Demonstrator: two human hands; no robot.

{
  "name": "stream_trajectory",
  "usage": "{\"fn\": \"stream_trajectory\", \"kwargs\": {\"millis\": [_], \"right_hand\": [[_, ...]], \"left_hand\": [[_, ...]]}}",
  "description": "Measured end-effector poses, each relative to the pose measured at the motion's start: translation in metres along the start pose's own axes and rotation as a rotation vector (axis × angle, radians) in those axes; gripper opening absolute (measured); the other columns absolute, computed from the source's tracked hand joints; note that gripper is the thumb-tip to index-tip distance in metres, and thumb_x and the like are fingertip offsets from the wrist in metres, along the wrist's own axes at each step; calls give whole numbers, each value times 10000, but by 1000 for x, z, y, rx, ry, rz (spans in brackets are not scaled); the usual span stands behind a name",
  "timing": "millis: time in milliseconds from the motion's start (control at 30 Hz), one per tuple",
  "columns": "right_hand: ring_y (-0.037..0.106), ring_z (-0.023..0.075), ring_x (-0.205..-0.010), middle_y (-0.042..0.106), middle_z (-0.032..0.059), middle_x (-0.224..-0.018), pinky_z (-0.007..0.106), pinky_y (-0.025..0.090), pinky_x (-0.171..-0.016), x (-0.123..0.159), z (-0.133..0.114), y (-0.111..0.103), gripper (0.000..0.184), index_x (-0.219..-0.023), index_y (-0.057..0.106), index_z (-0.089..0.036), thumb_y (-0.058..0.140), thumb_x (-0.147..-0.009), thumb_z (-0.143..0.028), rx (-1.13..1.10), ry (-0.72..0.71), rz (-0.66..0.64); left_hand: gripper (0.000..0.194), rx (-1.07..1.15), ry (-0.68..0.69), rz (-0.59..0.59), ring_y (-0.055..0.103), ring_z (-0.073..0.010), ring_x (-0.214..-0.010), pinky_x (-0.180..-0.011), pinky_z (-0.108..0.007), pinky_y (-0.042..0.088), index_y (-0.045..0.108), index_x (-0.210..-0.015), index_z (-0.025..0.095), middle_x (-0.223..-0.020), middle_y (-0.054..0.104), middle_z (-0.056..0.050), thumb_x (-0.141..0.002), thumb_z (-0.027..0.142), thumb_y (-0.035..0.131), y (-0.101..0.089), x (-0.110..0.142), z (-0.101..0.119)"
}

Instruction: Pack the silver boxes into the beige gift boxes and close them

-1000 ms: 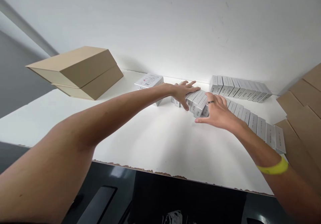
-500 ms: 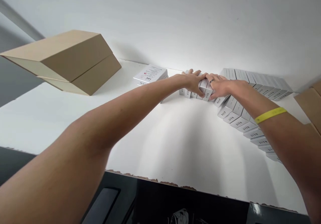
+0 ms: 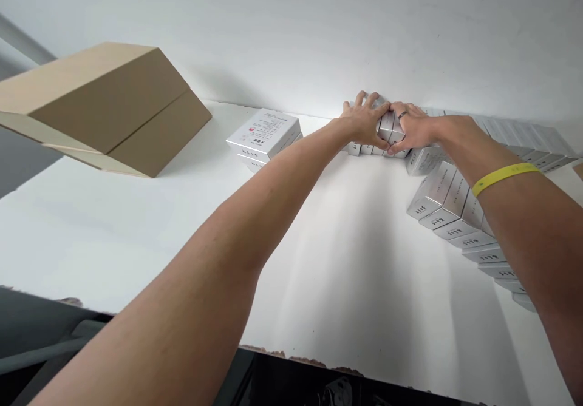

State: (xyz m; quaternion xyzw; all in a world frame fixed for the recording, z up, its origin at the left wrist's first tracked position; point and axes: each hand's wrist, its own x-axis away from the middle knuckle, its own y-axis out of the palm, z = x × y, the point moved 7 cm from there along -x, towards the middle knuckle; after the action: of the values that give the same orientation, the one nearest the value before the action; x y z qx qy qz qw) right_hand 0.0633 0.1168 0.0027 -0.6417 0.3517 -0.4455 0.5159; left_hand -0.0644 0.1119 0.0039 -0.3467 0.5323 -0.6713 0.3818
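Small white boxes (image 3: 386, 124) with dark print stand side by side in a short row at the back of the white tabletop, near the wall. My left hand (image 3: 363, 122) grips the row's left part, fingers over the top and thumb at the front. Beside it, my right hand (image 3: 413, 130) clasps the right end, its thumb tip close to the left thumb. A dark ring and a yellow wristband (image 3: 503, 176) are on my right side. My hands hide much of the row. Another white box (image 3: 423, 159) sits just under my right wrist.
A slanting row of white boxes (image 3: 449, 203) runs toward the front right, partly behind my forearm. More boxes (image 3: 523, 136) line the wall at right. Stacked white boxes (image 3: 264, 133) lie left of my hands. A brown carton (image 3: 122, 102) rests at far left. The table's front edge (image 3: 310, 362) is chipped.
Both hands have moved back toward the wall with the short row of boxes, opening a gap to the slanting row. The camera view has shifted somewhat.
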Motion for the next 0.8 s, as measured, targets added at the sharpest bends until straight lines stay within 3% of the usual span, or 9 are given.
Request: {"fn": "stream_trajectory", "kwargs": {"millis": [67,167,233,367,433,500,600,733,800], "right_hand": [[254,456,-1605,274,222,-1719,531,294,-1300,-2,-2,0,1000,-1702,176,-107,725,-964,-499,40,-23,-11],[254,454,-1590,288,274,-1692,476,275,-1285,-1,-5,-3,899,-1642,235,-6,704,-1008,-437,78,-59,13],[235,466,-1589,234,281,-1715,498,273,-1281,-2,-4,-2,894,-1624,279,-6,746,-989,-429,100,-44,11],[205,514,-1565,123,287,-1733,566,295,-1223,-6,0,-3,751,-1588,364,11,614,-1048,-447,133,-28,65],[202,538,-1551,114,287,-1726,593,303,-1205,-8,3,-5,818,-1599,370,-16,690,-1001,-473,142,0,92],[262,532,-1528,199,264,-1695,616,339,-1192,-6,6,-7,931,-1614,384,-86,828,-904,-493,147,47,94],[358,478,-1499,338,213,-1627,613,429,-1170,4,3,-13,1037,-1635,385,-199,934,-797,-466,157,89,84],[442,447,-1472,455,176,-1585,657,494,-1126,23,-2,-24,1110,-1711,224,-299,887,-826,-398,87,101,100],[467,464,-1453,477,175,-1596,703,490,-1106,31,3,-31,1110,-1718,206,-322,872,-842,-464,39,122,123]], "left_hand": [[1291,7,9,78,61,-554,-1639,-1333,-718,111,297,-1701,240,-1792,202,-144,-655,769,839,-2,-4,0],[1171,39,4,177,98,-518,-1633,-1355,-640,41,346,-1652,219,-1734,282,-145,-721,793,763,-5,-7,-1],[1098,75,-13,217,121,-485,-1628,-1362,-584,54,356,-1633,237,-1724,298,-126,-768,828,686,-7,-8,-2],[997,90,-13,287,211,-460,-1588,-1349,-521,148,436,-1575,311,-1708,362,-85,-788,900,602,-8,-8,-4],[966,66,7,332,299,-472,-1549,-1322,-533,213,513,-1525,252,-1651,432,-134,-814,903,584,-9,-8,-2],[957,34,13,366,368,-483,-1515,-1299,-550,241,560,-1486,182,-1581,496,-187,-848,895,565,-9,-8,3],[941,6,0,372,389,-499,-1509,-1298,-580,207,570,-1488,166,-1540,539,-213,-884,887,524,-8,-7,13],[947,17,-26,352,383,-517,-1519,-1307,-591,178,565,-1506,134,-1562,525,-240,-922,872,459,-12,1,19],[951,42,-90,366,324,-534,-1554,-1308,-610,159,528,-1544,138,-1621,476,-230,-949,865,386,-16,7,12]]}}
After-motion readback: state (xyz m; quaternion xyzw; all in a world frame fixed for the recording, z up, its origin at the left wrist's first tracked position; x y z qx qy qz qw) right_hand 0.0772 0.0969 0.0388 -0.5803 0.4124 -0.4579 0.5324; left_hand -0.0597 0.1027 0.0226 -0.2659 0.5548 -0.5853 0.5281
